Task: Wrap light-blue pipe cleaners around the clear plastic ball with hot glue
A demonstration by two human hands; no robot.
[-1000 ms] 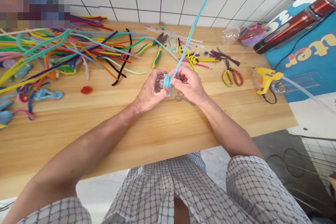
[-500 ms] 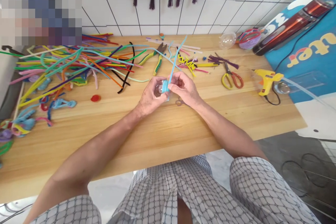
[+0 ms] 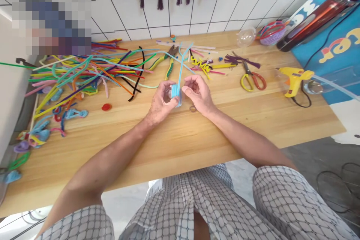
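Note:
My left hand [image 3: 163, 99] is closed round a small clear plastic piece [image 3: 168, 93], which looks rounded. Light blue pipe cleaner [image 3: 176, 90] is wound round its right side, under my left thumb. From the winding a long light blue tail rises toward the back of the table and splits near the top. Just to the right, my right hand [image 3: 198, 93] is a little apart from the winding, thumb and forefinger bent with a gap between them and nothing in it. Below its fingers lies a small ring-like thing [image 3: 192, 108], too small to name.
Loose coloured pipe cleaners [image 3: 92, 67] heap on the left. Behind my hands lie pliers [image 3: 169, 63] with green and yellow handles; scissors [image 3: 251, 78] and a yellow glue gun [image 3: 295, 79] are to the right. A red cap [image 3: 106, 107] and clear ball [image 3: 246, 37] are also here.
My right hand has let go of the light blue pipe cleaner and drawn slightly right. The tail leans less to the right. The view has shifted a little.

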